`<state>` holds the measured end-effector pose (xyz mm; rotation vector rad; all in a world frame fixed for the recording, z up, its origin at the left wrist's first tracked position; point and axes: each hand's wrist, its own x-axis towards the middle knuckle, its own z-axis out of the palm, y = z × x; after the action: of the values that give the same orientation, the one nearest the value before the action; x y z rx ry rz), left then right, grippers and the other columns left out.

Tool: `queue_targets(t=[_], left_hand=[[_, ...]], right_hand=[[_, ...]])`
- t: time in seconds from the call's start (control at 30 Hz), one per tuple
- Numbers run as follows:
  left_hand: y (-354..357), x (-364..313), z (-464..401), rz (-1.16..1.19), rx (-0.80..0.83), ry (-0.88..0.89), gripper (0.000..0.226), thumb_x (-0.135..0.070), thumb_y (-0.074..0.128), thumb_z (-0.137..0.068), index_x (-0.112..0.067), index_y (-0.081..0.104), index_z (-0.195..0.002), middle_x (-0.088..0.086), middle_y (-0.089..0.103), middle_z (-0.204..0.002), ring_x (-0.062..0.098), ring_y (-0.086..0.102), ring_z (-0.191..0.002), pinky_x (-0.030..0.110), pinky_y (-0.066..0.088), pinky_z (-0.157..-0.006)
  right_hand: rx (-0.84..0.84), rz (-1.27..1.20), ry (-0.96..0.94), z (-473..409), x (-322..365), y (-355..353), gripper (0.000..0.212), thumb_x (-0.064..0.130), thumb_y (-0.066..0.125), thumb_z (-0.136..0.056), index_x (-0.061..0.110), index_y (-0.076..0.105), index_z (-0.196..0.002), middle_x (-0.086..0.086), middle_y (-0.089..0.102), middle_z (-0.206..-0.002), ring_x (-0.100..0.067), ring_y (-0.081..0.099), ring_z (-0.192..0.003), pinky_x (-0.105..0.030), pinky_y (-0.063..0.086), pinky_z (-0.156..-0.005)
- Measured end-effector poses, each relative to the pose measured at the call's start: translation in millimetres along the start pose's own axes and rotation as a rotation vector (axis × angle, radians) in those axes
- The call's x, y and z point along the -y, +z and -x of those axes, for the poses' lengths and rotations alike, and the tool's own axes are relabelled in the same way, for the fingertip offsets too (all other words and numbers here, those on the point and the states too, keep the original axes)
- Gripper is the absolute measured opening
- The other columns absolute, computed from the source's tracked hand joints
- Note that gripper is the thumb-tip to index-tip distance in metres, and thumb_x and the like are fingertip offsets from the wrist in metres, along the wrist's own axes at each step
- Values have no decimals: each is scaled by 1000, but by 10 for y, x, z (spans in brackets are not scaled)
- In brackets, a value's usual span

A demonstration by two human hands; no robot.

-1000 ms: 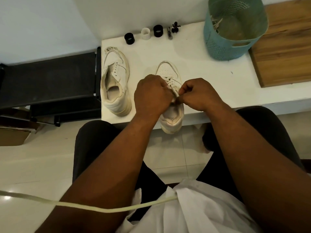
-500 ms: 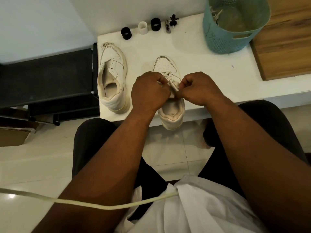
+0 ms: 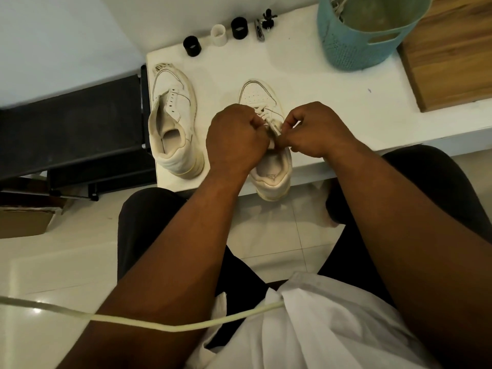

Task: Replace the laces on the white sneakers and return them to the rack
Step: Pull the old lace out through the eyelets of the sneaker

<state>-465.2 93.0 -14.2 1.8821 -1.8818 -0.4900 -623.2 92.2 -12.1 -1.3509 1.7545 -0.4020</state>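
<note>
Both hands meet over the white leather sneaker w/ laces [image 3: 269, 145], which sits on the white tabletop [image 3: 332, 102], heel overhanging the near edge, toe pointing away. Left hand [image 3: 235, 139]: grip curled tight, fingers closed on the white flat lace [image 3: 267, 119] at the tongue. Right hand [image 3: 316, 130]: thumb & forefinger pinch the lace's other strand, remaining fingers curled. Hands nearly touching above the eyelets. The second white sneaker, unlaced [image 3: 173, 129], lies at the tabletop's left edge, apart from the first. Far side: two black rings and one white ring [image 3: 218, 34], small black clip. Teal perforated plastic basket [image 3: 364, 35] at right, beside a wooden board [image 3: 452, 49].
</note>
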Motion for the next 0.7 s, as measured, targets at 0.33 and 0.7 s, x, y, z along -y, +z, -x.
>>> queue_targets(t=[0.33, 0.7], left_hand=[[-174, 360, -337, 611, -246, -649, 14, -14, 73, -89, -7, 71, -77, -6, 59, -61, 8, 59, -63, 36, 57, -77], [-154, 87, -128, 349, 62, -266, 56, -24, 75, -77, -32, 63, -131, -10, 61, -115, 3, 58, -106, 31, 51, -99]], right_hand=[[3, -29, 27, -3, -11, -24, 24, 29, 89, -64, 18, 73, -78, 1, 73, -81, -20, 72, -78, -42, 63, -76], [-139, -159, -43, -115, -68, 13, 28, 49, 80, -72, 26, 67, -82, 4, 71, -88, -19, 70, -85, -38, 57, -84]])
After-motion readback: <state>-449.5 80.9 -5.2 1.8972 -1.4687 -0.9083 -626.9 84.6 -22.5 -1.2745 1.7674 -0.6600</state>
